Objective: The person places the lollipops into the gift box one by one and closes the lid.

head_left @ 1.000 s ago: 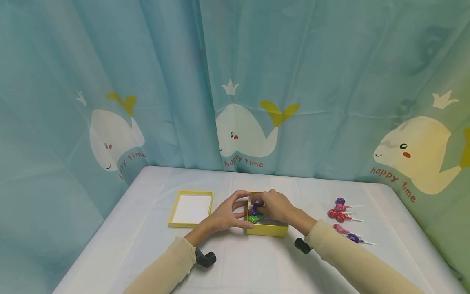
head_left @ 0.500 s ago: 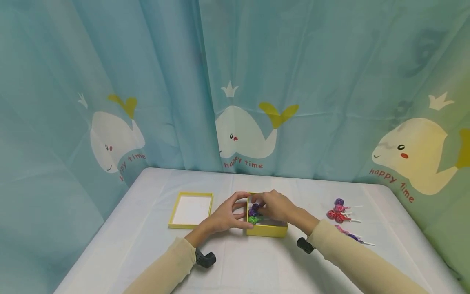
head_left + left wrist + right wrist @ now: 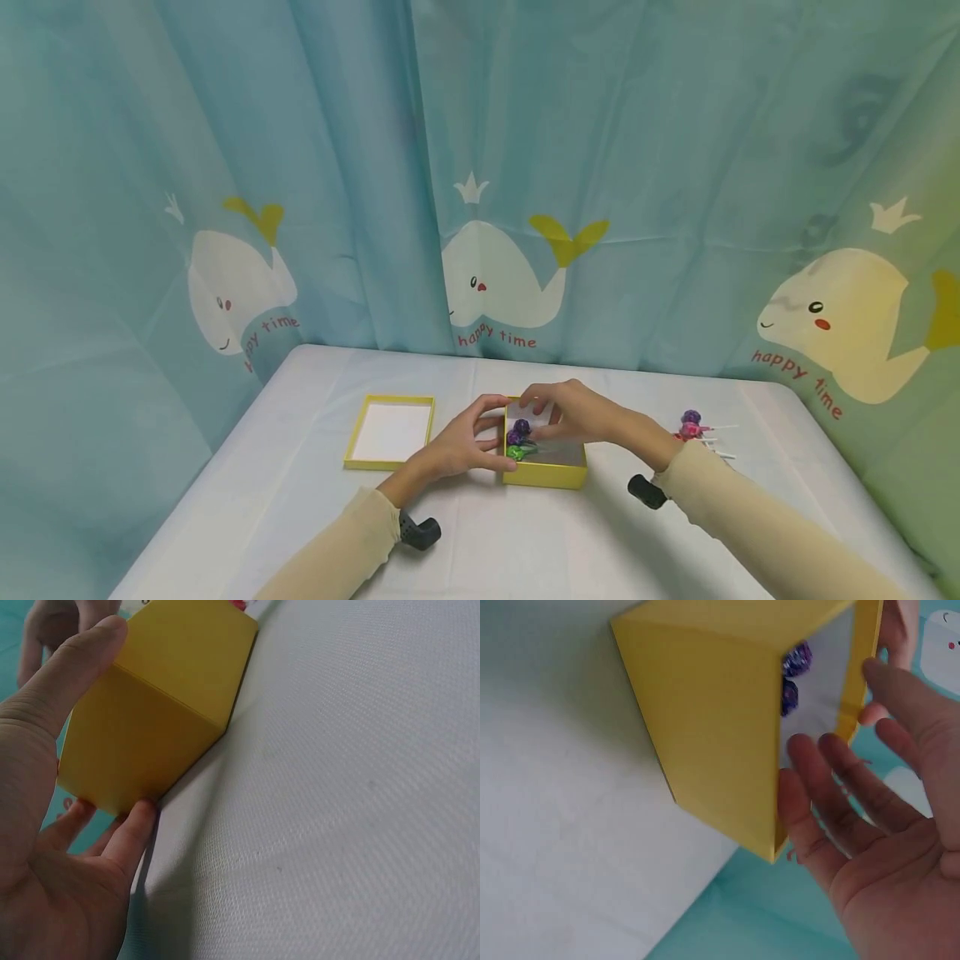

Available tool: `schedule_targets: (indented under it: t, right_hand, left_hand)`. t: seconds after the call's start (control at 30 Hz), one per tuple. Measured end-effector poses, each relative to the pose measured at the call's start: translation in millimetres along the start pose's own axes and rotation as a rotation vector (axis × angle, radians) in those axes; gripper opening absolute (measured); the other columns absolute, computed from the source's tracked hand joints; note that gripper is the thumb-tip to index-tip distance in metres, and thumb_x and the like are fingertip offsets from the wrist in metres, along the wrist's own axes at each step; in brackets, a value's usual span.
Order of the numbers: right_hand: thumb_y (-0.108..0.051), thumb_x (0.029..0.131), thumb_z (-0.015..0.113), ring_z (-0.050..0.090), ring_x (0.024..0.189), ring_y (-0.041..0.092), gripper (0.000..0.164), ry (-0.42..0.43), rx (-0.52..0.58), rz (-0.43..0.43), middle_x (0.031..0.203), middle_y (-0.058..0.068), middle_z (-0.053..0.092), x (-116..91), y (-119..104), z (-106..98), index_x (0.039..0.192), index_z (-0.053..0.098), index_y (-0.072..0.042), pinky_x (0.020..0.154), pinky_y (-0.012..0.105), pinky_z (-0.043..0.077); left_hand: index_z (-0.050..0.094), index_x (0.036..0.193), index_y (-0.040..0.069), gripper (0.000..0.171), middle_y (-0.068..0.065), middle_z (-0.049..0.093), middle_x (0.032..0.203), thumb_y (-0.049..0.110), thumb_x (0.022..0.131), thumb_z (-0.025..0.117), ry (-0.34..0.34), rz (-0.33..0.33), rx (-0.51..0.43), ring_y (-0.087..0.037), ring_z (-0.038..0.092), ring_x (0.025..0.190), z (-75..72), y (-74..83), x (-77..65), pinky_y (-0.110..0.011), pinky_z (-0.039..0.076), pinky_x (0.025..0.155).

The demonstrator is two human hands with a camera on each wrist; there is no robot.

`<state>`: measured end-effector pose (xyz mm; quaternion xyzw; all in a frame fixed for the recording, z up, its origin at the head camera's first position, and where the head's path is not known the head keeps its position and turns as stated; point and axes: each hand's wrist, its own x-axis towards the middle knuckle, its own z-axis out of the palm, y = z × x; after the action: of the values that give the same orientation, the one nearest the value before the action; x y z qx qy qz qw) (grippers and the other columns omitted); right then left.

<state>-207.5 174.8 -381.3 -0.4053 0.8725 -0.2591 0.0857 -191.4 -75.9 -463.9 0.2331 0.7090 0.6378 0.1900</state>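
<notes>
A yellow box (image 3: 543, 476) stands on the table with its top uncovered. Inside, at its left side, lie purple-wrapped lollipops (image 3: 518, 432) and a green-wrapped lollipop (image 3: 516, 452). My left hand (image 3: 454, 443) holds the box at its left side, thumb by the front corner and fingers along the left wall (image 3: 142, 742). Over the box's right part is my right hand (image 3: 577, 412), its fingers spread and loosely bent with nothing between them. In the right wrist view, its fingers (image 3: 821, 772) reach over the rim, near two purple wrappers (image 3: 796, 660).
Left of the box lies a shallow yellow-edged lid (image 3: 390, 431) with a white inside. More lollipops (image 3: 692, 423), purple, pink and red, lie at the right, partly behind the right forearm. A blue curtain (image 3: 360, 167) hangs behind the white table (image 3: 480, 542).
My right hand has let go of a purple lollipop inside the box, and its fingers have lifted and spread. The right forearm has shifted rightward over the loose lollipops. My left hand stays put.
</notes>
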Motion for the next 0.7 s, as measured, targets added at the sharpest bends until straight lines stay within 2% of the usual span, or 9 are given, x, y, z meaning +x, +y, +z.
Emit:
schedule_targets:
  t: [0.13, 0.33, 0.57, 0.7]
  right_hand:
    - [-0.016, 0.09, 0.081, 0.071, 0.08, 0.013, 0.039, 0.012, 0.021, 0.027, 0.107, 0.011, 0.073, -4.7, -2.5, -10.6, 0.124, 0.065, -0.01, 0.075, 0.028, 0.062]
    - [-0.02, 0.09, 0.081, 0.069, 0.082, 0.01, 0.041, 0.014, -0.005, 0.059, 0.107, 0.005, 0.071, -11.2, -2.2, -23.2, 0.126, 0.065, -0.008, 0.072, 0.023, 0.06]
    - [-0.021, 0.091, 0.08, 0.068, 0.084, 0.01, 0.038, 0.028, -0.023, 0.087, 0.106, 0.003, 0.07, -20.6, 1.0, -32.2, 0.125, 0.065, -0.012, 0.072, 0.024, 0.059]
    - [-0.024, 0.092, 0.08, 0.068, 0.083, 0.01, 0.038, 0.043, -0.031, 0.078, 0.107, 0.006, 0.071, -25.3, 4.6, -34.9, 0.125, 0.065, -0.012, 0.075, 0.034, 0.063]
  left_hand:
    - [0.037, 0.153, 0.014, 0.09, -0.012, 0.031, 0.162, 0.007, 0.079, 0.09, -0.006, 0.009, 0.0, -0.036, 0.036, 0.148, -0.6, -0.9, 0.5, -0.039, 0.048, 0.111]
    - [0.035, 0.154, 0.01, 0.091, -0.016, 0.03, 0.163, 0.005, 0.08, 0.088, -0.016, 0.011, -0.01, -0.038, 0.035, 0.148, -1.8, 0.0, 0.5, -0.042, 0.047, 0.112]
    - [0.034, 0.155, 0.008, 0.092, -0.017, 0.03, 0.162, 0.005, 0.08, 0.088, -0.013, 0.007, -0.014, -0.038, 0.035, 0.148, -1.1, 2.9, -0.6, -0.042, 0.047, 0.112]
    - [0.034, 0.154, 0.007, 0.093, -0.017, 0.03, 0.162, 0.005, 0.079, 0.089, -0.006, 0.002, -0.015, -0.038, 0.035, 0.148, -0.5, 2.7, 0.0, -0.041, 0.048, 0.112]
